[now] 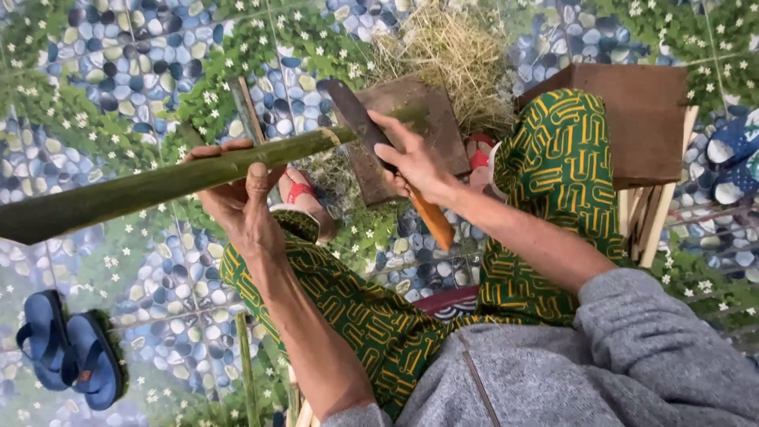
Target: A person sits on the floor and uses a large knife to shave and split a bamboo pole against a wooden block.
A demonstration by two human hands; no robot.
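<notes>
two hands on bamboo, blade

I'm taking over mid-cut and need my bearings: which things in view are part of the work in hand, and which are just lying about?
In use:
- green bamboo pole, held in left hand
- knife with orange handle, in right hand, blade at the pole's end
- wooden block under the cut

Lying about:
- blue sandals
- pile of dry shavings
- wooden stool
- split strips
</notes>
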